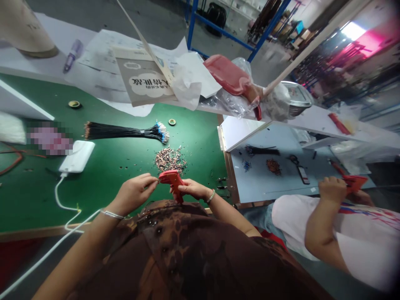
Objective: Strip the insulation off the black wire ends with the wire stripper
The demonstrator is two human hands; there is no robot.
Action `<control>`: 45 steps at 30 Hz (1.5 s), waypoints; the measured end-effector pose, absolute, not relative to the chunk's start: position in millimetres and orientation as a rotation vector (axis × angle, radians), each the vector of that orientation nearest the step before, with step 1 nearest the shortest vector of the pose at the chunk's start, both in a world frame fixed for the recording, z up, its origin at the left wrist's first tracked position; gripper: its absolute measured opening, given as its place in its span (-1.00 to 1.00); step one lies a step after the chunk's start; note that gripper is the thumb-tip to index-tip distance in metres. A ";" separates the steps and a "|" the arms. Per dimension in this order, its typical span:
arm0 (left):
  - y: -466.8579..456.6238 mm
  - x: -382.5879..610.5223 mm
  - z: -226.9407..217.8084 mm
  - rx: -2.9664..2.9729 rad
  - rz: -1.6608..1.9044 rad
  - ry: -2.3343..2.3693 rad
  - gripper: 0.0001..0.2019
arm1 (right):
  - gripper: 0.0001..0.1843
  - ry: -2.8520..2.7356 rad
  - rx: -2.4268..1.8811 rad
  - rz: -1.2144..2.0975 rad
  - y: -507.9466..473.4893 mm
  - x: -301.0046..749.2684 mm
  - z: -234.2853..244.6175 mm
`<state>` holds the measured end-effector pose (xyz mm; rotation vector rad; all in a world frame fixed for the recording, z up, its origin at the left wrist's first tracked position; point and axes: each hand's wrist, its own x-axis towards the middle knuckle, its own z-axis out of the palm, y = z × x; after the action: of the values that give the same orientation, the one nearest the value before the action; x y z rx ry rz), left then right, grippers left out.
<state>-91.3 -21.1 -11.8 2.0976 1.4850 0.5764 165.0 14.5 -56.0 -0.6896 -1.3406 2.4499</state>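
My right hand (194,189) is wrapped round the handle of a red gun-shaped wire stripper (172,178), held upright close to my body at the table's front edge. At the tool's nose, the fingertips of my left hand (136,191) are pinched together. Whatever lies between them is too thin to make out. Just beyond the stripper is a loose heap of short wire offcuts (168,160). Farther back lies a bundle of black wires (121,131), tied near its right end, where blue and bare tips fan out; copper-coloured tips show at its left end.
A white power bank (78,156) with a white cable lies left on the green table (103,187). Tape rolls (172,122) sit behind. A shelf (103,39) with papers crosses the back. At right, a co-worker's hand (333,189) is beside another red tool (354,183).
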 end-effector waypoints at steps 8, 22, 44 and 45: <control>-15.6 -96.4 -14.3 1.976 0.559 1.397 -0.65 | -0.38 -1.283 -0.688 2.515 13.8 168.4 -52.2; -12.5 -99.9 -11.6 1.967 0.579 1.268 -0.65 | -0.38 -1.347 -0.730 2.474 11.1 166.8 -57.7; -8.7 -100.1 -4.7 1.964 0.584 1.238 -0.62 | -0.48 -1.344 -0.878 2.389 7.7 167.1 -63.1; -9.1 -100.6 -5.0 1.948 0.596 1.249 -0.61 | -0.49 -1.341 -0.878 2.378 7.1 166.8 -62.8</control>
<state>-100.6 -9.1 -5.0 1.9480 1.2492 0.5964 166.8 7.1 -62.8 -0.8779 -1.3406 2.3777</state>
